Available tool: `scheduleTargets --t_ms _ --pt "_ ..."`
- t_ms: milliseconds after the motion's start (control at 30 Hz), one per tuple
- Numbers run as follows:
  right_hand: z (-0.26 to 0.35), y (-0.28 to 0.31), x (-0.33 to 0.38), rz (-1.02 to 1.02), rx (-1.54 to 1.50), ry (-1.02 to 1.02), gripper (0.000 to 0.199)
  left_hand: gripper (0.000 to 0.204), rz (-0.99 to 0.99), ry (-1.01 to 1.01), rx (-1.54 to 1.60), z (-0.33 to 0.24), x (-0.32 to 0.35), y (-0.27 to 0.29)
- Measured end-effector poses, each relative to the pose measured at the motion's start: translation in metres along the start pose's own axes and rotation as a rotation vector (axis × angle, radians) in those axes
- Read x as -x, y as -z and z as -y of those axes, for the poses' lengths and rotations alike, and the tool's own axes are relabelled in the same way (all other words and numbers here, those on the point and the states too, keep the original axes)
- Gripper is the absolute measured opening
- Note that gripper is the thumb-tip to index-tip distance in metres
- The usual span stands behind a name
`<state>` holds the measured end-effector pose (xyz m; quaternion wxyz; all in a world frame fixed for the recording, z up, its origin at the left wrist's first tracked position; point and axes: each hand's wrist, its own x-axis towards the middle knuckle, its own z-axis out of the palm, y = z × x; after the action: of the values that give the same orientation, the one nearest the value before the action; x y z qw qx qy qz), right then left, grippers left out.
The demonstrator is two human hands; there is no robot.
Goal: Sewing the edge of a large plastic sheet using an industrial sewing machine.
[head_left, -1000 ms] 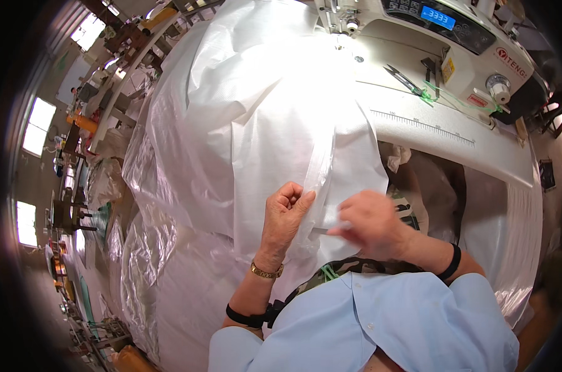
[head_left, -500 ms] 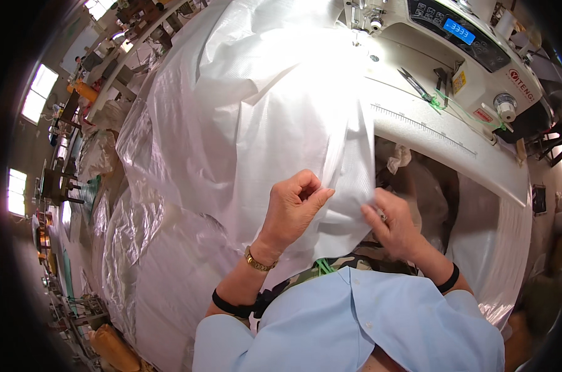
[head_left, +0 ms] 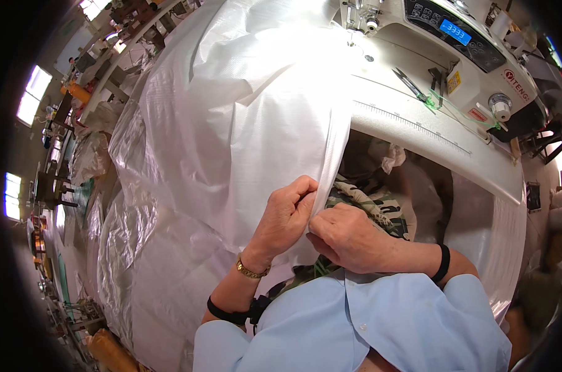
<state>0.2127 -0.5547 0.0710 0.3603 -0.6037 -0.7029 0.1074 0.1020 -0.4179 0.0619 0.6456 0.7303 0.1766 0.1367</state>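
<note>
A large sheet of white woven plastic fabric hangs from the sewing machine's table down over my lap. Its right edge is folded into a narrow strip that runs up toward the needle area. My left hand pinches this edge, fingers closed. Close against it, my right hand is closed on the same edge a little lower, knuckles up; its fingertips are partly hidden. The white sewing machine stands at the upper right, its lamp glaring on the fabric.
Thread snips lie on the machine bed beside a ruler scale. Green thread trails near them. More crumpled white sheeting heaps at the left. Camouflage cloth covers my lap beneath the table edge.
My right hand has moved left to meet my left hand and closed on the fabric. The loose right edge is now folded inward, uncovering the camouflage cloth.
</note>
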Motion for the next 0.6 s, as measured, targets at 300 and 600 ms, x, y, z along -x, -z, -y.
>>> scheduleTargets --t_ms 300,600 --pt "-0.028 -0.014 -0.013 0.035 -0.052 0.262 0.016 0.014 -0.147 0.020 0.053 -0.001 0.002 0.018" --pt "-0.118 -0.136 -0.143 -0.140 -0.686 -0.010 0.020 0.001 -0.016 -0.366 -0.677 -0.125 -0.027 0.057"
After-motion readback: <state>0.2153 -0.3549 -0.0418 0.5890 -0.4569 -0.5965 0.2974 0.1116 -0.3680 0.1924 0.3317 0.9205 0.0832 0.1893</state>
